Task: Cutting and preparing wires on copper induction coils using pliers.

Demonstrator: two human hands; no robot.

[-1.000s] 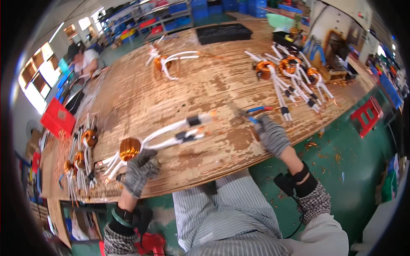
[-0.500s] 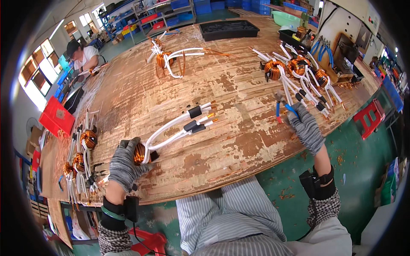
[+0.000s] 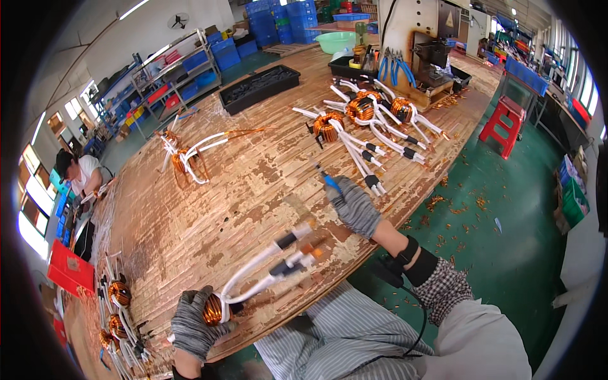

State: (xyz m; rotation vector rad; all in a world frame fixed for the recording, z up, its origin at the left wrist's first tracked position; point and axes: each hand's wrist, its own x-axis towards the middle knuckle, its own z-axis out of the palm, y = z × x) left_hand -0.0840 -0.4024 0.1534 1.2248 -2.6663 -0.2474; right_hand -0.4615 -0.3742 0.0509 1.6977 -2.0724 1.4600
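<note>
My left hand [image 3: 195, 322], in a grey knitted glove, is closed around a copper-wound ring coil [image 3: 213, 310] near the table's front edge. From the coil, white sleeved leads [image 3: 250, 266] with black bands and bare copper ends run up to the right. My right hand [image 3: 356, 208], gloved the same way, is closed on blue-handled pliers [image 3: 330, 180], their narrow dark tip pointing away from me. The tool is partly covered by the fingers. Just beyond that hand lie several similar ring coils [image 3: 361, 107] with white leads.
Another coil [image 3: 183, 161] lies at the far left, and several more [image 3: 119, 293] along the left edge by a red bin [image 3: 71, 269]. A black tray [image 3: 259, 88] stands at the back. Blue-handled pliers [image 3: 396, 68] hang by a machine [image 3: 411, 25]. A co-worker [image 3: 79, 171] sits far left.
The view has swung to the right. My right hand has drawn the pliers away from the coil group and turned them. My left hand still grips its coil.
</note>
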